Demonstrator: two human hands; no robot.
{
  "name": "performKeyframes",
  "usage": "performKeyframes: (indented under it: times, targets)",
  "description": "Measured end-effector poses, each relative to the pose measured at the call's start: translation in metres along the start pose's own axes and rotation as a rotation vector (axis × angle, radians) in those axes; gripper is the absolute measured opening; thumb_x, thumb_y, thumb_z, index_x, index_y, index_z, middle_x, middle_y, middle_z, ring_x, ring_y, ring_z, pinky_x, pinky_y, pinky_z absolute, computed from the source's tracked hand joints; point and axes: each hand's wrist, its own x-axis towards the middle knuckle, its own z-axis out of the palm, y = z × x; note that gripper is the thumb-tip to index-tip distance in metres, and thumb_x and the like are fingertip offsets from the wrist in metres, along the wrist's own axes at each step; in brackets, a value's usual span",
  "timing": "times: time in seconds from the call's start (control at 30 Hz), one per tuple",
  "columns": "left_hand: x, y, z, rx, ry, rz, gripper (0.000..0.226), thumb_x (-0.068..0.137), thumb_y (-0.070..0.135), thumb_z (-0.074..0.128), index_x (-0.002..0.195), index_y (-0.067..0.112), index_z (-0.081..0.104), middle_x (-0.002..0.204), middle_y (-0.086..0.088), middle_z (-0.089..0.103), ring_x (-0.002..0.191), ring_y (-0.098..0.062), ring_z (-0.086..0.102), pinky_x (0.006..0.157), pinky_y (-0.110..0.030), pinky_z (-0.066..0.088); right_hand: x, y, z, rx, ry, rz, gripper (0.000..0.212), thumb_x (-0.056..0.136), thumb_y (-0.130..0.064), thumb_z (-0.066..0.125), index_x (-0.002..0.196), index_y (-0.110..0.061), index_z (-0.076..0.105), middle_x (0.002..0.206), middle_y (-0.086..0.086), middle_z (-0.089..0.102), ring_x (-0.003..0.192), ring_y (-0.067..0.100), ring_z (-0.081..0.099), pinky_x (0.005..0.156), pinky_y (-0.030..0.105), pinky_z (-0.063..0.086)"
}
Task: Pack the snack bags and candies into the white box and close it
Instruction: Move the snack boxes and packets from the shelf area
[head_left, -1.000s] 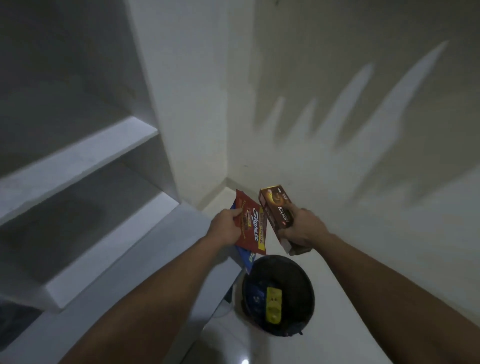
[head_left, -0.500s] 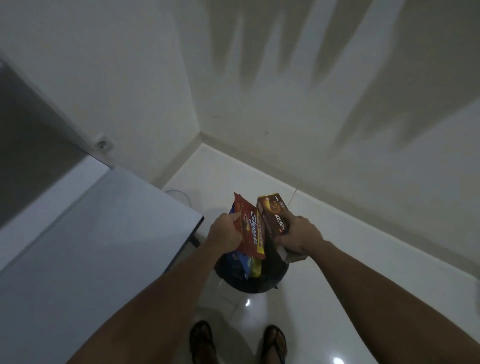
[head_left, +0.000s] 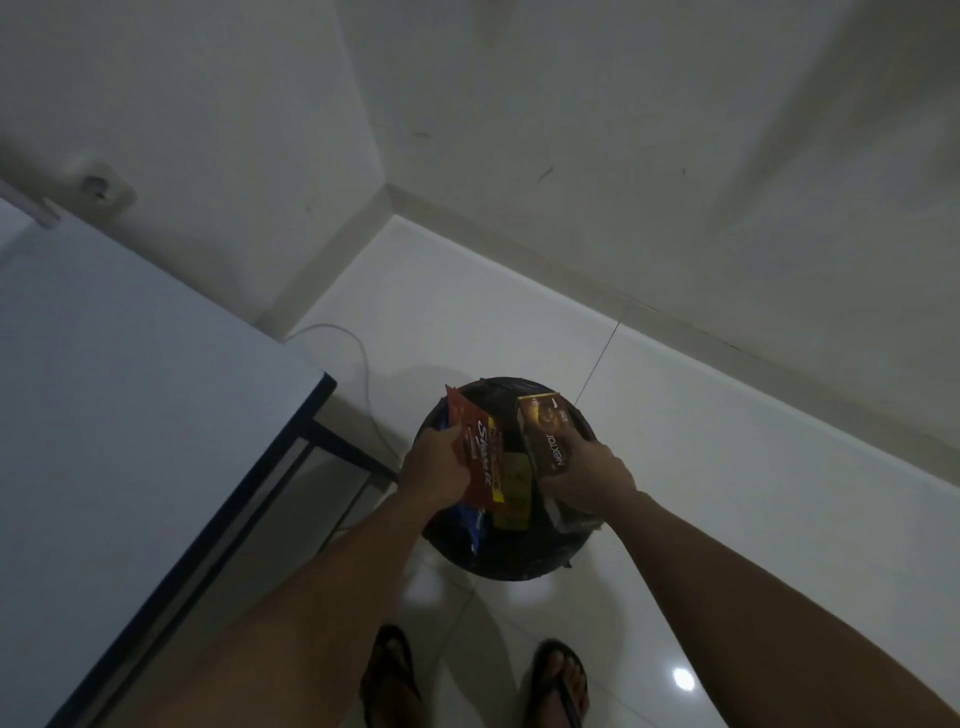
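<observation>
Here both hands hover over the black bin: the left hand pinches a red bag, the right hand clasps a brown pack. A slackened grip would likely drop them into the bin; no white box shows.

A round black bin stands on the glossy white tiled floor, near the corner where two pale walls meet above a beige skirting strip. To the left, a pale blue-grey flat-topped counter with a dark edge and a dark metal frame reaches almost to the bin. A thin white cable curves over the floor between the counter and the bin. A white wall socket sits on the left wall. Two dark sandals show at the bottom edge, and a bright spot of light reflects off the tile beside them.
</observation>
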Motion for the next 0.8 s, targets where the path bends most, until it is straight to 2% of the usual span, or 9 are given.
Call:
performKeyframes:
  times: [0.13,0.23,0.3,0.4,0.47,0.53,0.6,0.7,0.8]
  targets:
    - [0.035,-0.036,0.029,0.000,-0.016,-0.090,0.017,0.077,0.031,0.059,0.095,0.032,0.061,0.093,-0.002,0.064,0.086,-0.024,0.063,0.079,-0.047,0.057,0.026,0.010,0.026,0.044,-0.011,0.035,0.086,0.070,-0.051,0.066,0.143,-0.032,0.023,0.116,0.008,0.059,0.102,0.032,0.060,0.083,0.043,0.054]
    - [0.029,-0.027,0.026,0.032,-0.063,-0.096,0.043,0.075,0.042,0.056,0.118,0.038,0.052,0.117,-0.008,0.058,0.108,-0.032,0.057,0.093,-0.049,0.050,0.036,0.016,0.037,0.094,-0.012,0.033,0.080,0.066,-0.061,0.055,0.137,-0.034,0.029,0.116,0.008,0.061,0.099,0.031,0.061,0.086,0.047,0.055]
    - [0.025,-0.023,0.022,0.094,-0.100,-0.136,0.066,0.079,0.043,0.063,0.139,0.033,0.038,0.135,-0.014,0.044,0.122,-0.038,0.047,0.103,-0.048,0.042,0.035,0.018,0.036,0.108,-0.021,0.059,0.077,0.069,-0.061,0.055,0.135,-0.027,0.035,0.123,0.007,0.055,0.106,0.032,0.058,0.089,0.046,0.052]
    - [0.017,-0.020,0.011,0.124,-0.138,-0.177,0.085,0.074,0.047,0.068,0.147,0.026,0.028,0.142,-0.014,0.039,0.125,-0.036,0.046,0.103,-0.049,0.044,0.016,0.013,0.023,0.092,0.000,0.082,0.069,0.082,-0.050,0.059,0.138,-0.016,0.037,0.129,0.011,0.051,0.111,0.031,0.056,0.089,0.042,0.051]
    - [0.006,-0.010,-0.002,0.074,-0.132,-0.158,0.078,0.071,0.047,0.067,0.140,0.023,0.039,0.133,-0.011,0.051,0.117,-0.032,0.053,0.097,-0.048,0.049,0.001,0.007,0.008,0.087,0.001,0.069,0.059,0.086,-0.044,0.059,0.133,-0.014,0.042,0.124,0.011,0.056,0.104,0.028,0.057,0.086,0.039,0.052]
    - [-0.014,0.015,-0.024,0.024,-0.109,-0.118,0.052,0.079,0.035,0.067,0.126,0.016,0.053,0.119,-0.009,0.060,0.108,-0.028,0.058,0.093,-0.045,0.051,-0.017,-0.005,-0.014,0.092,0.004,0.036,0.049,0.087,-0.039,0.059,0.127,-0.013,0.048,0.116,0.009,0.060,0.093,0.023,0.056,0.082,0.037,0.053]
    - [-0.035,0.043,-0.046,0.013,-0.097,-0.077,0.040,0.083,0.029,0.066,0.118,0.012,0.059,0.115,-0.010,0.063,0.107,-0.028,0.059,0.093,-0.043,0.051,-0.038,-0.020,-0.041,0.093,0.026,-0.011,0.044,0.087,-0.037,0.060,0.123,-0.014,0.051,0.112,0.008,0.062,0.089,0.022,0.056,0.081,0.036,0.052]
    - [-0.066,0.083,-0.082,0.050,-0.101,-0.057,0.043,0.088,0.029,0.064,0.124,0.008,0.055,0.127,-0.010,0.058,0.118,-0.028,0.054,0.099,-0.035,0.044,-0.069,-0.047,-0.086,0.083,0.020,-0.085,0.034,0.087,-0.030,0.061,0.116,-0.014,0.054,0.109,0.010,0.063,0.087,0.022,0.058,0.076,0.031,0.050]
    - [-0.095,0.118,-0.118,0.023,-0.062,-0.073,0.068,0.085,0.037,0.068,0.141,0.009,0.041,0.143,-0.011,0.046,0.129,-0.027,0.046,0.107,-0.035,0.038,-0.095,-0.076,-0.132,0.045,0.013,-0.139,0.052,0.086,-0.036,0.063,0.130,-0.012,0.048,0.126,0.013,0.059,0.108,0.029,0.059,0.088,0.037,0.050]
